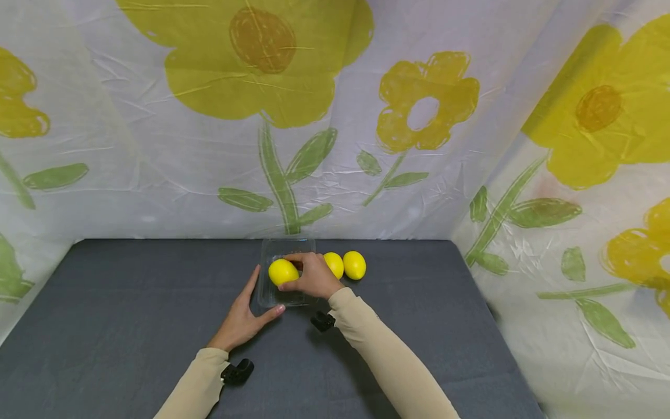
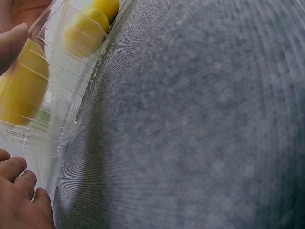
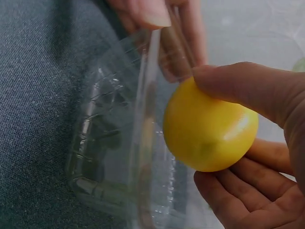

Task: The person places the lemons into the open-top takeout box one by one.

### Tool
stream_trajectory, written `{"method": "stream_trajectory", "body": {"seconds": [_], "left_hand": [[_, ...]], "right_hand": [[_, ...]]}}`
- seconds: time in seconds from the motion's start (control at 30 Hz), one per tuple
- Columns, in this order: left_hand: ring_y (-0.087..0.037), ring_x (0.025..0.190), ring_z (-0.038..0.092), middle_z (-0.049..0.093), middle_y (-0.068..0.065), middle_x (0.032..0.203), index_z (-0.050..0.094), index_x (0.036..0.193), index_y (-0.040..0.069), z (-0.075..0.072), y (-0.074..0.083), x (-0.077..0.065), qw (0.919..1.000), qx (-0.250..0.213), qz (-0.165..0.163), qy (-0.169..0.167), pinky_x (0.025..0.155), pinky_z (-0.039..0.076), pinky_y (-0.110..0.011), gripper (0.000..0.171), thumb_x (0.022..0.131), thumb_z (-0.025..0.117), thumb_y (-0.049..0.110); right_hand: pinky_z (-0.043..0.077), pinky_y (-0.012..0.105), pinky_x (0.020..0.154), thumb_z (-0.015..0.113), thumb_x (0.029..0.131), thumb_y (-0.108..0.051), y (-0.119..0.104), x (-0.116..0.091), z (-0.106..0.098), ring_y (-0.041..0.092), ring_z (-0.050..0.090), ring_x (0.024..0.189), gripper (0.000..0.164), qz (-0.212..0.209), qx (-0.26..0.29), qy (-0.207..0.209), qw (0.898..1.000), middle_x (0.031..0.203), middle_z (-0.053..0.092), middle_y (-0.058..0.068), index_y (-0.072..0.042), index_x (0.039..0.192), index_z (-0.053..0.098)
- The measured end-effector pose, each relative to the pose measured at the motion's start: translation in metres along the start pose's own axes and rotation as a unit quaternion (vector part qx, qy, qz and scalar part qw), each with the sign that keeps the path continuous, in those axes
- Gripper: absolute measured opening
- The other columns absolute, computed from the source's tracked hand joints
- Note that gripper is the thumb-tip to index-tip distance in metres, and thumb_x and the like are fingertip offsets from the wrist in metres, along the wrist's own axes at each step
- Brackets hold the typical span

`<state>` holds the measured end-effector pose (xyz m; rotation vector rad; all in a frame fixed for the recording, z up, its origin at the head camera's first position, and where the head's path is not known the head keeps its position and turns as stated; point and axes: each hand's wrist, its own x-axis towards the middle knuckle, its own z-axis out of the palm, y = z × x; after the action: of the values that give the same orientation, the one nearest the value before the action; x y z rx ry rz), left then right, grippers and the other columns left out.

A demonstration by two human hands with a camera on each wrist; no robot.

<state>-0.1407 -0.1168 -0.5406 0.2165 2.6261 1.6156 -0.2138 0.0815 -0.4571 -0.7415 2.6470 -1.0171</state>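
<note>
lemon (image 1: 282,272) is gripped in our right hand (image 1: 312,276); our left hand (image 1: 241,320) spreads at the clear tray (image 1: 290,299). we could skid the tray by bumping it.

The right hand (image 3: 294,129) grips a yellow lemon (image 3: 209,129) near a clear plastic container (image 3: 107,167).

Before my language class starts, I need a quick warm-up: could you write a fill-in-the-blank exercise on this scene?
1. A yellow lemon is held in the person's ____ grip.
2. In the head view, ____ other lemons lie to the right of the clear container.
3. The number of lemons held in the left grip is ____.
4. The curtain behind the table shows large yellow ____ with green leaves.

Missing words: right; two; zero; flowers.
</note>
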Motion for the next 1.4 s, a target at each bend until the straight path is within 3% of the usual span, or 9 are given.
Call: {"method": "stream_trajectory", "body": {"seconds": [0.27,0.7,0.93,1.4], "left_hand": [[-0.049,0.149,0.019,0.011,-0.021,0.167,0.006,0.165,0.016,-0.001,0.000,0.000,0.9999,-0.010,0.006,-0.002,0.113,0.022,-0.071,0.109,0.089,0.079,0.041],[-0.050,0.148,0.019,0.011,-0.022,0.167,0.007,0.165,0.012,-0.001,0.001,-0.001,0.9999,-0.008,0.008,0.000,0.113,0.023,-0.072,0.109,0.089,0.079,0.039],[-0.050,0.149,0.019,0.010,-0.022,0.167,0.006,0.165,0.013,-0.001,0.000,0.000,0.9999,-0.003,0.010,0.000,0.113,0.023,-0.072,0.109,0.089,0.079,0.040],[-0.050,0.149,0.018,0.010,-0.021,0.168,0.006,0.165,0.013,-0.001,0.000,0.000,0.9999,0.002,0.011,0.003,0.112,0.023,-0.072,0.109,0.089,0.079,0.040]], "right_hand": [[0.050,0.032,0.096,0.089,0.081,-0.028,0.000,0.007,0.012,0.016,0.065,0.106,0.061,-0.008,-0.085,-0.032,0.996,0.123,0.071,0.003,-0.008,0.134,0.067],[0.053,0.020,0.083,0.090,0.080,-0.029,-0.001,0.007,0.014,0.008,0.065,0.092,0.052,-0.027,-0.087,-0.052,0.994,0.113,0.073,0.000,-0.009,0.124,0.072],[0.053,0.020,0.082,0.091,0.078,-0.032,0.000,0.008,0.011,0.009,0.066,0.092,0.057,-0.027,-0.078,-0.063,0.995,0.115,0.074,0.001,-0.007,0.125,0.072],[0.053,0.028,0.096,0.087,0.082,-0.036,0.000,0.006,0.008,0.018,0.067,0.113,0.064,-0.028,-0.064,-0.066,0.995,0.128,0.069,0.009,-0.002,0.133,0.066]]}}
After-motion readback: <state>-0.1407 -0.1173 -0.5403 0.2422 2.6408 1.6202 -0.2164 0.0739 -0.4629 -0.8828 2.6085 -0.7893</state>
